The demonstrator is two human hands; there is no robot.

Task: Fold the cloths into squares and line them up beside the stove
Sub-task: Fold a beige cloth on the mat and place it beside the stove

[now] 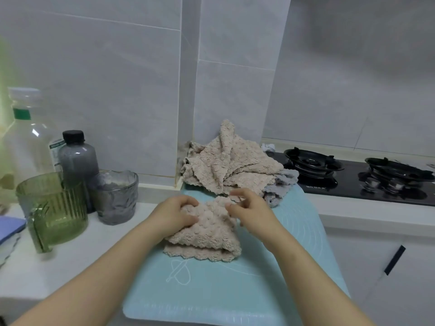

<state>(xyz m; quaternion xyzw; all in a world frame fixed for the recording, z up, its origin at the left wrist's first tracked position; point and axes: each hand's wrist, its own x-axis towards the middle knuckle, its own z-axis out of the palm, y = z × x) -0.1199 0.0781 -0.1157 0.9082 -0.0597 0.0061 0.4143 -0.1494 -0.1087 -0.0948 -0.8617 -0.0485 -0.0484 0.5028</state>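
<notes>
Beige folded cloth (207,234) lies on one teal mat (211,290) on the counter (58,262). Left hand (177,214) presses it flat; right hand (247,205) pinches its far edge. Behind, a heap (226,165) of beige and grey cloths, count unclear, partly hides the two-burner stove (353,177).
</notes>
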